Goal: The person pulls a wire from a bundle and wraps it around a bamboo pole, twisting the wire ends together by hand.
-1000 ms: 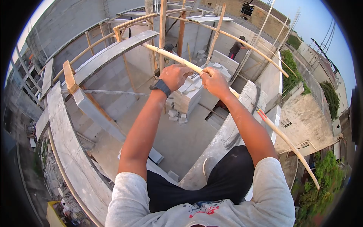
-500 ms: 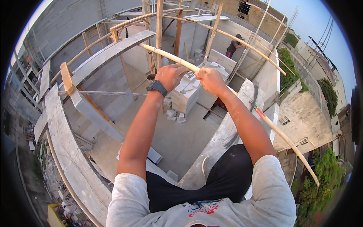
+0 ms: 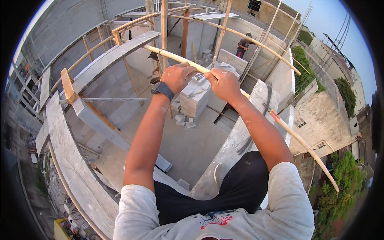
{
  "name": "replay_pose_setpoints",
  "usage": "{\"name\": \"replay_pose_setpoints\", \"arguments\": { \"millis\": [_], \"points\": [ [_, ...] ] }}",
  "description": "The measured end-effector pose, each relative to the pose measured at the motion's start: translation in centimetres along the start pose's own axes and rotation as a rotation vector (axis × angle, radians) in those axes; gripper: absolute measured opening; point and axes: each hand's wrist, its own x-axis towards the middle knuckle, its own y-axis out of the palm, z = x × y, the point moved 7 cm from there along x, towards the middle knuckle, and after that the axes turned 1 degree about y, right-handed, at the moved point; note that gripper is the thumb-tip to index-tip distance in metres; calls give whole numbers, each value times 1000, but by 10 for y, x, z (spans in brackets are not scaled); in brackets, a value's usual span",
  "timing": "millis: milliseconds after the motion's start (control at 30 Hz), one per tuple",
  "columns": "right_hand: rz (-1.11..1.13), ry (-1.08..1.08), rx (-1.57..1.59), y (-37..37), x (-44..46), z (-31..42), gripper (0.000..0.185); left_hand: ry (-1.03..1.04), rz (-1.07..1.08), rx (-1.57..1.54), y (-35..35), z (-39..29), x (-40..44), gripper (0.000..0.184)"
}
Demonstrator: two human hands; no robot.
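A long pale bamboo pole (image 3: 176,57) crosses in front of me, sloping from upper left down to the right. My left hand (image 3: 179,77), with a dark watch (image 3: 163,91) at the wrist, bends its fingers over the pole. Just right of it, my right hand (image 3: 225,83) closes round the same pole with the thumb pressed along it. The two hands are close together, a short gap apart. Further right, the pole carries red and yellow marks (image 3: 275,115) as it passes the wall top (image 3: 262,98).
Below stands a stack of pale blocks (image 3: 191,103), with loose pieces (image 3: 185,121) beside it. Planks (image 3: 116,60) and wooden posts (image 3: 164,28) rise at left and ahead. A co-worker (image 3: 243,45) stands by the far wall. Outside the right wall the ground drops away.
My hands have shifted slightly, and the left fingers are more curled on the pole. A dark shape, perhaps another person, now shows behind the post. The far co-worker's posture has changed.
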Motion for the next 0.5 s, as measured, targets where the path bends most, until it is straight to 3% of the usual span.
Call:
{"name": "replay_pose_setpoints", "arguments": {
  "millis": [33, 100, 333, 400, 433, 500],
  "points": [
    [2, -3, -1, -2, 4, 2, 29, -1, -8, 5, 0, 1, 0, 12],
    [385, 788, 701, 29, -12, -31, 29, 0, -15, 9, 2, 1, -1, 12],
    [357, 949, 1042, 45, -24, -30, 27, -34, -20, -30, 1, 1, -4, 12],
    [-66, 135, 98, 3, -6, -1, 27, -34, -7, -50, 4, 3, -4, 12],
    [-68, 136, 96, 2, -6, -3, 27, -26, -9, -72, 7, 5, -5, 12],
    [-151, -79, -84, -6, -3, 7, 26, -13, -13, -94, 9, 6, -3, 13]
  ]
}}
